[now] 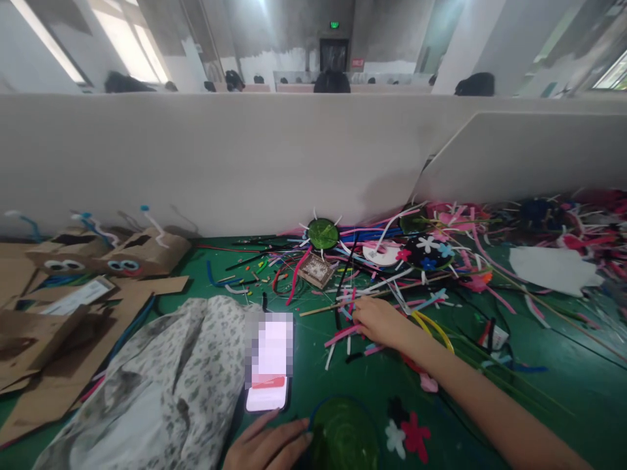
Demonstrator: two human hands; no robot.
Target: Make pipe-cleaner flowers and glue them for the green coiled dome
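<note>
Beyond the green disc (344,431), our right hand (376,320) rests among strips (341,336), grip unclear to us; our loosely extended left hand (272,444) touches the disc's edge, likely steadying it.

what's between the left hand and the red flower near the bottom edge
In the head view, the green disc lies beside the left hand, then the white flower, with the black flower just beyond it, before the red flower.
</note>
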